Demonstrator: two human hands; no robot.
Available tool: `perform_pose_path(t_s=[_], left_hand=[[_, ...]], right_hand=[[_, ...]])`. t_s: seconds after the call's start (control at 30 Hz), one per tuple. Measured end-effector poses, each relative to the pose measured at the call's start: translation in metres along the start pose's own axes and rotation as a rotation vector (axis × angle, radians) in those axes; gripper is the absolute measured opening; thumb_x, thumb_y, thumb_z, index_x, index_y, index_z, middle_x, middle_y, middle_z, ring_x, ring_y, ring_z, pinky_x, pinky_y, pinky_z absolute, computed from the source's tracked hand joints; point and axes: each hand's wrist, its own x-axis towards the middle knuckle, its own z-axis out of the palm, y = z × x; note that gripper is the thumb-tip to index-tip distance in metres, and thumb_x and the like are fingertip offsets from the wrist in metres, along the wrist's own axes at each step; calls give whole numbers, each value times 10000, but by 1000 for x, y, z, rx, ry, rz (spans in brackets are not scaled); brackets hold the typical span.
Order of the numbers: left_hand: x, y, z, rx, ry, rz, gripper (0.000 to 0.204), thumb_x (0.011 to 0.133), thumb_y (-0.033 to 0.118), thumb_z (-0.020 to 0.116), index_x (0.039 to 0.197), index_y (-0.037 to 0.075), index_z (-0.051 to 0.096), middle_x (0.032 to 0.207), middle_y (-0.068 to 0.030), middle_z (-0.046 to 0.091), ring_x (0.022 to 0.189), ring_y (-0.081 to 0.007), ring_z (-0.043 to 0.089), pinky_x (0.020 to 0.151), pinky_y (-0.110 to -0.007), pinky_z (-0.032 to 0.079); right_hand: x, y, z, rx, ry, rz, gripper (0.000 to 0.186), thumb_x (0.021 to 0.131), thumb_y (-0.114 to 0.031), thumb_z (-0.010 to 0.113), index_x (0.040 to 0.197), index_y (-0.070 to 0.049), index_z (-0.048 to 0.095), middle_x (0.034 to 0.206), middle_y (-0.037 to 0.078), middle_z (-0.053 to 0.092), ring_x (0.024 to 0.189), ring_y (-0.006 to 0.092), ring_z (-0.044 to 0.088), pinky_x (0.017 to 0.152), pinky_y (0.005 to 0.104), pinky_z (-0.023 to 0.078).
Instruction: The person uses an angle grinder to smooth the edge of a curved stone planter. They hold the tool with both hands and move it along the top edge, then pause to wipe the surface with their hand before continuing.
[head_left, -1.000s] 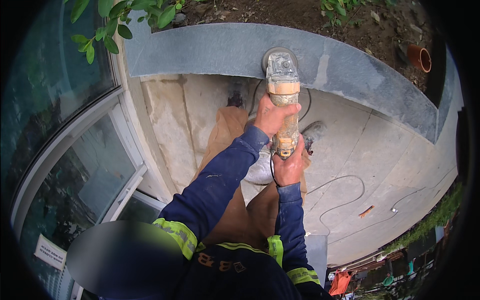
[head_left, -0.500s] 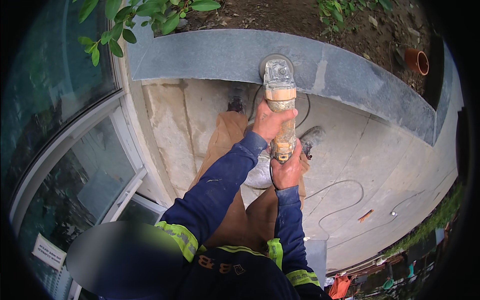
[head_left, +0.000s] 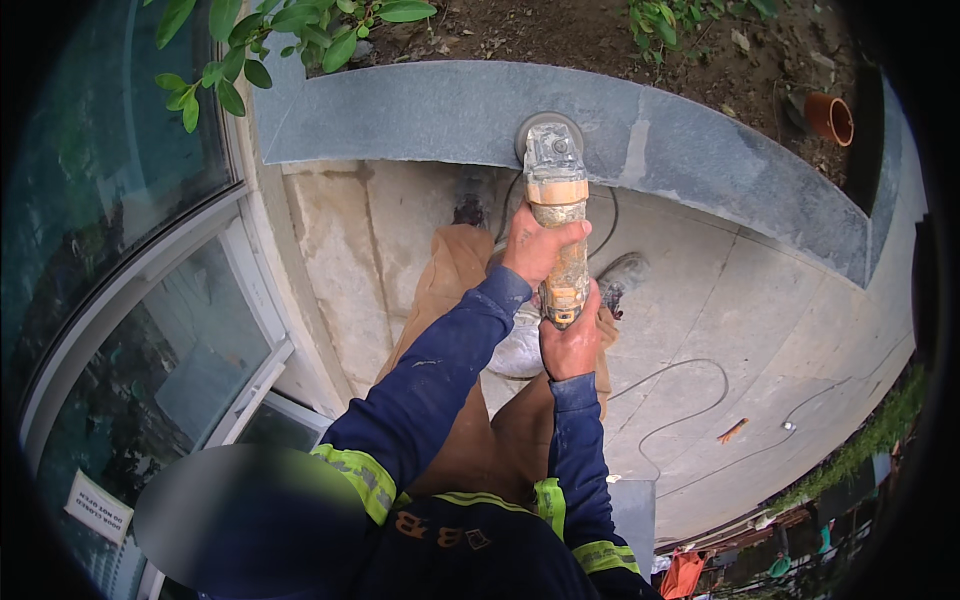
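Observation:
Both my hands grip a worn, dusty orange angle grinder [head_left: 559,215]. My left hand [head_left: 535,243] wraps round the middle of its body, thumb across the top. My right hand [head_left: 572,340] is closed on the rear end, nearer to me; its fingers are partly hidden under the tool. The round grey disc [head_left: 533,127] at the grinder's head lies over the grey stone coping [head_left: 430,110] of a planter wall. Whether the disc touches the stone or spins, I cannot tell.
Soil [head_left: 560,32] fills the planter, with a tipped clay pot [head_left: 829,120] and leafy branches [head_left: 300,25]. A glass door [head_left: 200,340] stands at the left. Cable [head_left: 690,363] runs over the concrete floor [head_left: 690,290] on the right. A white bundle [head_left: 517,352] sits between my legs.
The grinder has shifted very slightly left, with both hands still round it. Little else differs.

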Motion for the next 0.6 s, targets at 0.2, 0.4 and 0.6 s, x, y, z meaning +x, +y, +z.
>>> perform_pose_path(t_s=[0.2,0.4,0.6], left_hand=[[9,6,17,11,-41,18,407,746,89,808,1102,21,622,1013,-65,669,883,-153,642,760,-319,539],[8,4,11,19,-7,-4,412,752,92,807,1110,20,617,992,-64,675,863,-156,648,760,-319,541],[6,1,16,26,-24,21,430,754,90,807,1128,21,607,1013,-63,674,894,-159,647,786,-322,539]], right_hand=[[5,0,-4,25,47,31,849,712,-5,719,1454,-95,315,1013,277,681,946,476,664,784,490,540],[8,-5,-8,-4,6,11,842,715,6,705,1455,-71,312,1012,274,681,956,476,660,793,483,540],[5,0,-9,40,45,-19,839,707,13,699,1452,-64,320,1025,276,677,949,479,658,784,484,542]])
